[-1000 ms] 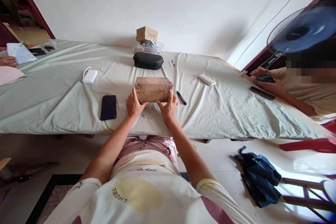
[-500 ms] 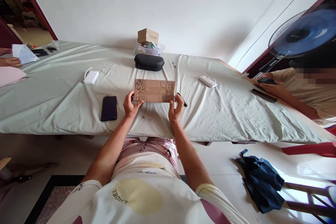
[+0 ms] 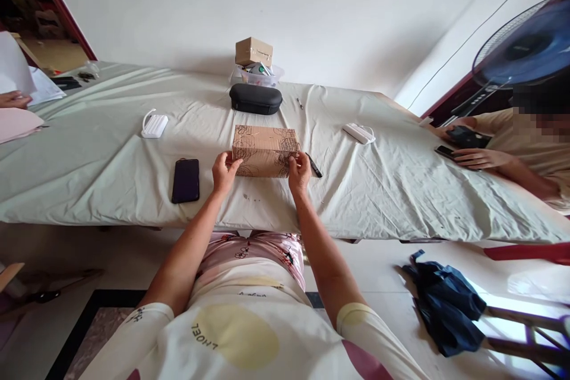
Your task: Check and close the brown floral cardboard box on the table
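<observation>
A brown cardboard box [image 3: 262,161] with black scribbled loops near its corners is between my hands over the covered table. My left hand [image 3: 225,171] grips its left end, thumb on the near face. At the right end my right hand [image 3: 300,172] pinches it the same way. Both the top and the near side of the box show, tilted toward me. A black pen [image 3: 314,165] lies on the cloth just right of my right hand. Left of my left hand rests a dark smartphone [image 3: 186,181].
Behind the box sit a black zip case [image 3: 256,99] and a clear plastic tub [image 3: 267,77] with a small carton [image 3: 253,51] on it. White power banks [image 3: 155,125] [image 3: 360,133] lie on both sides. One person's hand holds papers at left; another person sits right, near a fan [image 3: 525,47].
My hands have turned the box, so its near side now shows along with the top. At left, the papers have been lifted; the person at right has moved a hand onto a phone.
</observation>
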`<state>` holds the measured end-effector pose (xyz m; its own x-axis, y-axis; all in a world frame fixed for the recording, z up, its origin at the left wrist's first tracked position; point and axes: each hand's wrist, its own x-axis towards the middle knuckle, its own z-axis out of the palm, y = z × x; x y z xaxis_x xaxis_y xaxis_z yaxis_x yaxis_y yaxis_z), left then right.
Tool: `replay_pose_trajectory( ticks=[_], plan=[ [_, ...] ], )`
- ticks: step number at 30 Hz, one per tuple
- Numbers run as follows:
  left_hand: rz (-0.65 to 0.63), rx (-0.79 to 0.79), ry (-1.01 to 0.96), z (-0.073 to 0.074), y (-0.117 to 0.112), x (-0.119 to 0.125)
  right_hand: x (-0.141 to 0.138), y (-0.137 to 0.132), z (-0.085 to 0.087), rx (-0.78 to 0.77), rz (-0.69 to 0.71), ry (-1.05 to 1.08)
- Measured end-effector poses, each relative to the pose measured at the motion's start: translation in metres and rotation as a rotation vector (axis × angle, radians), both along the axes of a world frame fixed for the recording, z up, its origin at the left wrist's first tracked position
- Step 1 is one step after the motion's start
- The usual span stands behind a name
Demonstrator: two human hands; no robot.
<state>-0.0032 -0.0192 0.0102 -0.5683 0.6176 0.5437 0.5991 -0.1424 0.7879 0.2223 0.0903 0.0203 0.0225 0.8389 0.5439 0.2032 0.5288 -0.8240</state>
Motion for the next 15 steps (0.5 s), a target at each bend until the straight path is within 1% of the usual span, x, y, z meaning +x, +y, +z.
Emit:
replay_pose_trajectory(
  ticks=[3, 7, 12, 14, 15],
  plan=[
    [-0.020, -0.062, -0.036, -0.008, -0.004, -0.003, 0.008, 0.005, -0.013, -0.035, 0.025, -0.057],
    [0.010, -0.191, 0.019, -0.009, -0.008, -0.003, 0.022, 0.006, -0.023, -0.086, 0.049, -0.223],
    [0.110, -0.416, 0.210, -0.007, -0.011, -0.001, 0.026, -0.001, -0.025, -0.151, -0.071, -0.582],
    [0.143, -0.459, 0.264, -0.008, -0.011, 0.001, 0.025, -0.004, -0.024, -0.162, -0.095, -0.643],
    [0.148, -0.456, 0.275, -0.009, -0.011, 0.001, 0.024, -0.005, -0.023, -0.156, -0.096, -0.633]
  ],
)
